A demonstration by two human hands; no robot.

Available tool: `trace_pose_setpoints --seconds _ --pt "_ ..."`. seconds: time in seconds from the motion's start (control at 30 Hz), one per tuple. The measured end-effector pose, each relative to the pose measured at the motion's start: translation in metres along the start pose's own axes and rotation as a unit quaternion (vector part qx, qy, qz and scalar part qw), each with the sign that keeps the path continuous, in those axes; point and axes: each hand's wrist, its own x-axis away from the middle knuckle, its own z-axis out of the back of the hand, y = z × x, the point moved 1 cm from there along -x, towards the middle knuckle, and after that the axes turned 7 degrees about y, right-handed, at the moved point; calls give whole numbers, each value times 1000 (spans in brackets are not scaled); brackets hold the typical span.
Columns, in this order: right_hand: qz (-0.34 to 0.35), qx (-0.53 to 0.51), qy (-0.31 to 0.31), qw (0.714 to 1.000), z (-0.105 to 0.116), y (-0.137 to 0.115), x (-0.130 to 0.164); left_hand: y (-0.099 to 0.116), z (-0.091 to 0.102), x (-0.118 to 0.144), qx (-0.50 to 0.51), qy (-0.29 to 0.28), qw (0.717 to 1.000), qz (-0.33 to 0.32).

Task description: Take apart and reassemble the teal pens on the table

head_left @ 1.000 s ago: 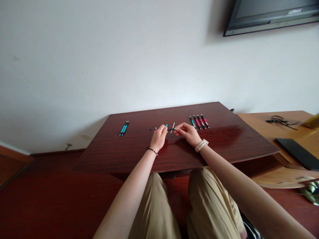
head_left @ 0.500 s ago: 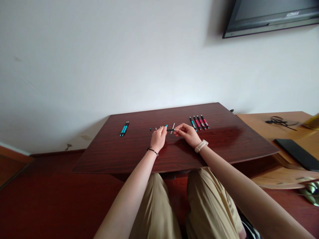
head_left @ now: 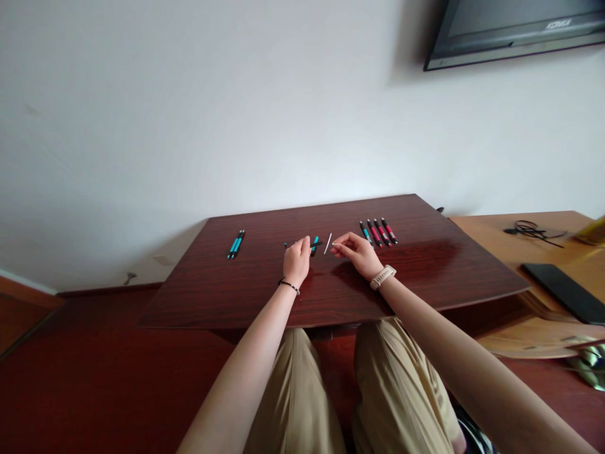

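Note:
My left hand (head_left: pixel 297 258) rests on the dark red table (head_left: pixel 425 271), with its fingertips on a teal and black pen barrel (head_left: pixel 314 244). My right hand (head_left: pixel 355 252) is a little to the right, thumb and forefinger pinched on a tiny pale pen part too small to identify. A thin white refill (head_left: pixel 328 243) lies on the table between the two hands. Small loose pen bits (head_left: pixel 285 244) lie just left of my left hand.
Two teal pens (head_left: pixel 235 243) lie at the table's left. A row of one teal and three red pens (head_left: pixel 378 232) lies at the right. A lighter wooden desk (head_left: pixel 496 239) to the right carries a black cable (head_left: pixel 532 229) and a dark flat device (head_left: pixel 562 290). A screen (head_left: pixel 515 28) hangs on the wall.
The hands held one pen between them before. They have now drawn apart: the left went left with the teal barrel, and the right keeps a small part.

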Motion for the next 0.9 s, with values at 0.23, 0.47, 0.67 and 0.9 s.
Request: trace_pose_setpoints --seconds 0.23,0.47,0.67,0.9 --pt "52 74 -41 995 -2 -6 4 7 -3 1 142 -46 989 16" --pt "112 155 -27 981 -2 -10 6 16 -6 7 279 -169 945 25" --pt "127 168 -29 977 -1 -10 4 16 -8 9 242 -221 945 8" --pt "123 168 -53 977 -1 -9 4 15 -9 9 224 -186 957 17"
